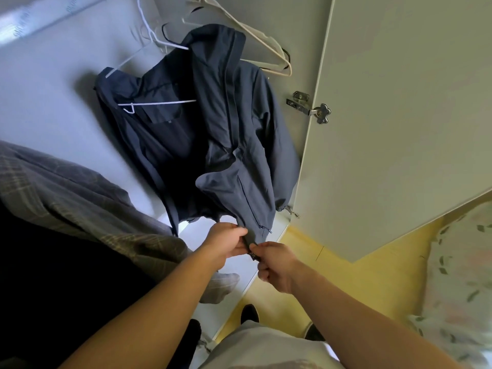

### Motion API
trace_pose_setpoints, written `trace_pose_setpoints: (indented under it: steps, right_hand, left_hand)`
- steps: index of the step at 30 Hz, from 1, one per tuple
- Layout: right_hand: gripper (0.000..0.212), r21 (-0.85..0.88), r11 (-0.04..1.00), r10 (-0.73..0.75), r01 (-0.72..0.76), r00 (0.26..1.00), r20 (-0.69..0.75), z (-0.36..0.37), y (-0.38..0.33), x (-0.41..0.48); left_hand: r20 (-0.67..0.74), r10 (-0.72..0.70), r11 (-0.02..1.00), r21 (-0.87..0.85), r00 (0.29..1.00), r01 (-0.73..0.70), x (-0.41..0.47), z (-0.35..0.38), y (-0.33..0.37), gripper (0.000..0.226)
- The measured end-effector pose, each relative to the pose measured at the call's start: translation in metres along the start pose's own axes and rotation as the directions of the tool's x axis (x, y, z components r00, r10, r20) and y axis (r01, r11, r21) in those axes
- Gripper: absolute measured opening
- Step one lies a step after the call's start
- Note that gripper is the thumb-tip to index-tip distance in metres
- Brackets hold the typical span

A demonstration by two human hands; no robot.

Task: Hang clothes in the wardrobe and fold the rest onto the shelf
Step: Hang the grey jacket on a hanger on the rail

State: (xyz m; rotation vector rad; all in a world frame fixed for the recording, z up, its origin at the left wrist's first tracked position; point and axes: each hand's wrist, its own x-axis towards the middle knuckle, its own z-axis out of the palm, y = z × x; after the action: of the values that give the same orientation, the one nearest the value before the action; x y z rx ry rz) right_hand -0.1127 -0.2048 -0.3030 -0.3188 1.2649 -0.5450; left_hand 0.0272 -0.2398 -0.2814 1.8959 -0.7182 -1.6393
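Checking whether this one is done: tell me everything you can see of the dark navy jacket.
The dark navy jacket hangs inside the wardrobe on a white hanger, front open, collar up. The thin, smooth fabric looks like nylon, with a zipped side pocket and a hem drawcord. Both hands, left and right, pinch the bottom hem at the front zipper.

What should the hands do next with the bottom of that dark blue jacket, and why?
Probably join the zipper ends and pull the slider up. The navy jacket already hangs on a white hanger with its front open, and the left hand and right hand both pinch the bottom hem at the zipper. Zipped, it should hang more neatly.
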Motion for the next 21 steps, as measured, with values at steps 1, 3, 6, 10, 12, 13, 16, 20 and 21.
trace_pose_setpoints:
  steps: [1,3,6,10,12,13,16,20,21]
  right_hand:
    - [0.014,-0.04,0.999,0.018,-0.02,0.999,-0.026,-0.001,0.0,0.002]
    - [0.024,-0.146,0.988,0.041,-0.051,0.997,-0.071,-0.003,-0.001,0.006]
    - [0.029,-0.22,0.971,0.067,-0.09,0.992,-0.109,-0.005,-0.003,0.009]
    - [0.017,-0.103,0.992,0.063,-0.076,0.991,-0.118,-0.013,-0.005,0.015]
    - [0.015,-0.031,0.998,0.046,-0.051,0.986,-0.157,-0.018,-0.005,0.022]
    - [0.013,0.018,0.999,0.043,-0.041,0.983,-0.177,-0.022,-0.006,0.025]
    - [0.012,0.171,0.985,0.02,0.016,0.978,-0.206,-0.031,-0.017,0.035]
    - [0.01,0.343,0.931,-0.036,0.123,0.968,-0.25,-0.036,-0.042,0.051]
    - [0.009,0.384,0.911,-0.047,0.152,0.962,-0.268,-0.035,-0.048,0.055]
  left_hand:
    - [-0.003,-0.015,1.0,-0.009,1.0,0.015,0.003,0.002,-0.002,0.01]
    - [0.009,-0.036,0.999,0.001,0.999,0.036,0.009,0.005,-0.006,0.011]
    - [0.035,-0.019,0.996,0.085,0.999,0.016,0.02,0.008,-0.01,0.012]
    - [0.181,0.014,0.974,0.221,0.983,-0.055,0.031,0.006,-0.003,0.018]
    - [0.315,-0.032,0.967,0.251,0.948,-0.051,0.04,-0.002,0.004,0.018]
    - [0.35,-0.073,0.965,0.263,0.934,-0.023,0.047,-0.008,0.007,0.019]
    - [0.258,-0.172,0.931,0.357,0.951,0.072,0.078,-0.029,0.006,0.022]
    - [0.006,-0.173,0.818,0.558,0.985,0.14,0.125,-0.046,0.001,0.028]
    - [-0.023,-0.153,0.79,0.597,0.988,0.136,0.136,-0.049,0.0,0.031]
